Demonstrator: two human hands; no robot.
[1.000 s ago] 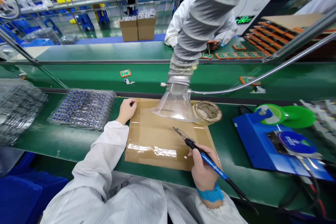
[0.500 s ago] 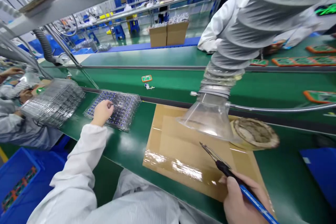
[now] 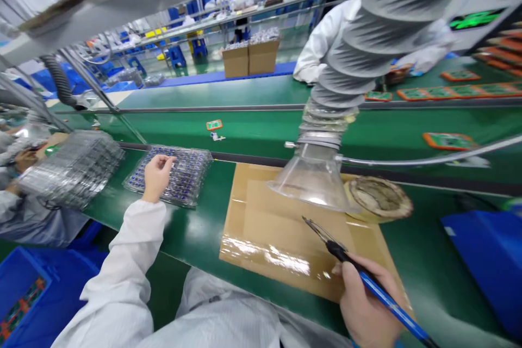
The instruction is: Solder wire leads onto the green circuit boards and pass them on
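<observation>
My left hand (image 3: 156, 176) is over a clear plastic tray (image 3: 191, 176) with rows of small blue and silver parts. Its thumb and forefinger are pinched together; anything between them is too small to make out. In my right hand (image 3: 367, 299) is a soldering iron (image 3: 335, 250) with a blue and black handle, gripped like a pen. The iron's metal tip points up and left, above a sheet of brown cardboard (image 3: 261, 217) partly covered with shiny tape.
A clear fume hood (image 3: 310, 176) on a grey duct (image 3: 346, 60) hangs over the cardboard, beside a round, stained pot (image 3: 379, 198). Stacked clear trays (image 3: 75, 168) stand left. Green boards with orange frames (image 3: 448, 140) lie on the conveyor (image 3: 253, 129). Co-workers sit left and opposite.
The view has swung slightly right, so most things sit further left. My left hand has risen a little at the tray, its fingers still pinched. My right hand keeps the soldering iron over the cardboard.
</observation>
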